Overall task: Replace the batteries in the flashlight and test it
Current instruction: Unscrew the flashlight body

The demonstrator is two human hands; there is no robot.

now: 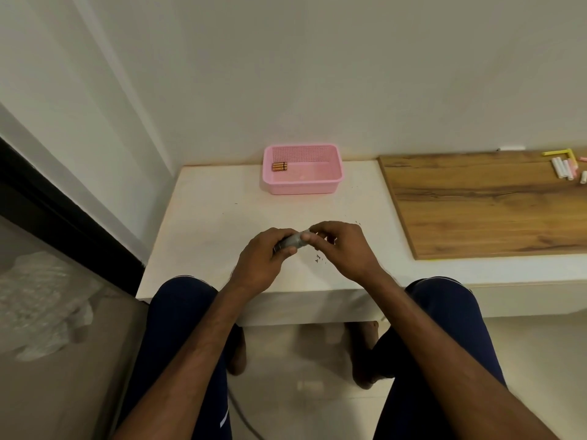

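Flashlight (293, 242) sits in front of the pink basket (303, 185), above the table edge; your left hand (266, 258) is wrapped round its body, your right hand (341, 246) pinches the end; likely light, rigid, slick metal; keep hold of the barrel; batteries (279, 166) wait inside that basket.

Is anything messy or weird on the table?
A little: tiny dark specks lie scattered on the white table, just beside the right hand. I cannot tell what they are. Otherwise nothing looks spilled or broken.
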